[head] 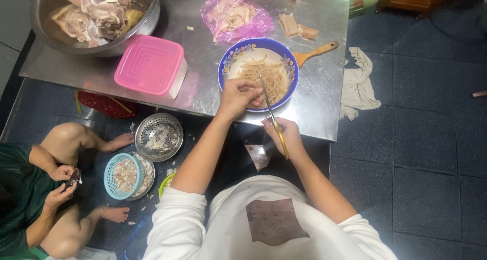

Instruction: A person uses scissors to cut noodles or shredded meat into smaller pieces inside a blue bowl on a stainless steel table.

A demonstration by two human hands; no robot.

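**Head view: scissors over a bowl of cut strips**

Head camera looks down past a white shirt [269, 224] to two bare forearms reaching forward to a steel table [203, 87]. Right hand [284, 136] sits nearest, just off the table's front edge, fingers closed through the yellow handles of the scissors [274, 120]. Their blades point up and away, tips over the bowl [257, 72]. How far apart the blades stand is too small to tell.

Left hand [237, 95] lies a little farther on, at the bowl's near rim, wrist bent down and fingers pinched together on pale strips [264, 75] beside the blades. Both arms angle inward, so the hands are near each other, with the scissors between them.

That bowl is blue-rimmed with a floral border, standing near the table's front edge and holding a heap of the strips. Left of it stands a box with a pink lid [149, 65]. Behind the bowl, a wooden handle [317, 52] pokes out to the right. Farther back, a pink bag [236, 14] holds pale pieces, and a big steel basin [96, 16] of offal sits at the far left.

On the floor at left, another person [35, 199] sits by a colander [159, 137] and a teal basket [123, 176].
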